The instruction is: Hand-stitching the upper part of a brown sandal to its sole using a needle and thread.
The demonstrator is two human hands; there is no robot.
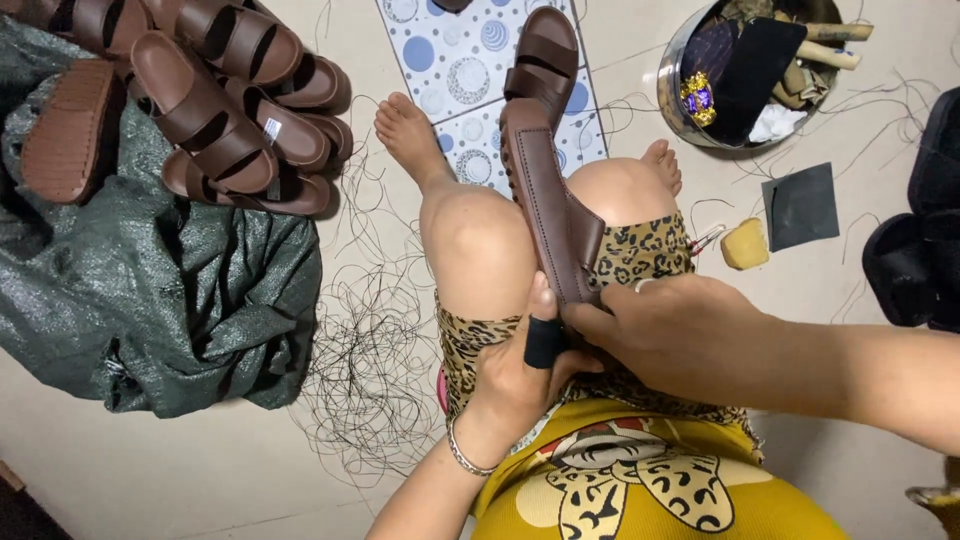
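Note:
A brown sandal (548, 190) stands on its edge, clamped between my two bare knees, its toe pointing away from me. My left hand (520, 372) grips the sandal's heel end from the left; a black sleeve covers its thumb and a silver bracelet circles the wrist. My right hand (672, 335) closes over the heel end from the right, with a ring on one finger. A second brown sandal (545, 55) lies flat on the spotted mat (450, 70) beyond my feet.
A pile of brown sandals (205, 100) rests on a green woven sack (150, 290) at the left. Loose black threads (375, 350) litter the floor. At the upper right are a metal bowl (672, 95) of tools, a yellow block (745, 244), a dark square sheet (800, 205) and black cloth (915, 250).

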